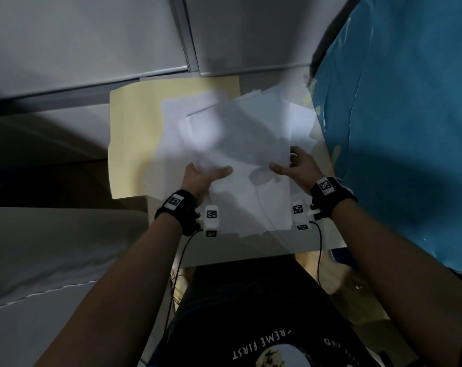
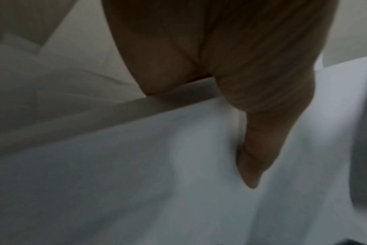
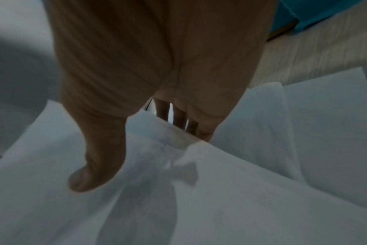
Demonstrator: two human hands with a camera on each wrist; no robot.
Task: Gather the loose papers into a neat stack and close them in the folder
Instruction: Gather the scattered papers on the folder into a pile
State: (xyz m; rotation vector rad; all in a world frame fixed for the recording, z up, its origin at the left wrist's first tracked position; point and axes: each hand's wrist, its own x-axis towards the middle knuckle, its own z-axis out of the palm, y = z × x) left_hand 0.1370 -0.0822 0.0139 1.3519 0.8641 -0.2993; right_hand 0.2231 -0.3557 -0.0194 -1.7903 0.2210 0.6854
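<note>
A loose, uneven pile of white papers (image 1: 235, 144) lies over the right half of an open cream folder (image 1: 131, 133) on the table. My left hand (image 1: 203, 174) grips the pile's left side, thumb (image 2: 253, 157) on top and fingers hidden underneath. My right hand (image 1: 294, 168) grips the right side, thumb (image 3: 94, 165) on top of the papers (image 3: 220, 199), with fingers (image 3: 178, 116) curled under the edge. The sheets (image 2: 136, 174) between the hands look lifted and blurred. More sheets fan out askew toward the back right.
A large blue plastic-wrapped bulk (image 1: 399, 128) stands close on the right, touching the papers' far corner. A grey wall panel with a metal strip (image 1: 187, 35) runs behind the folder. The table's front edge (image 1: 237, 258) is near my body. Cables hang from both wrists.
</note>
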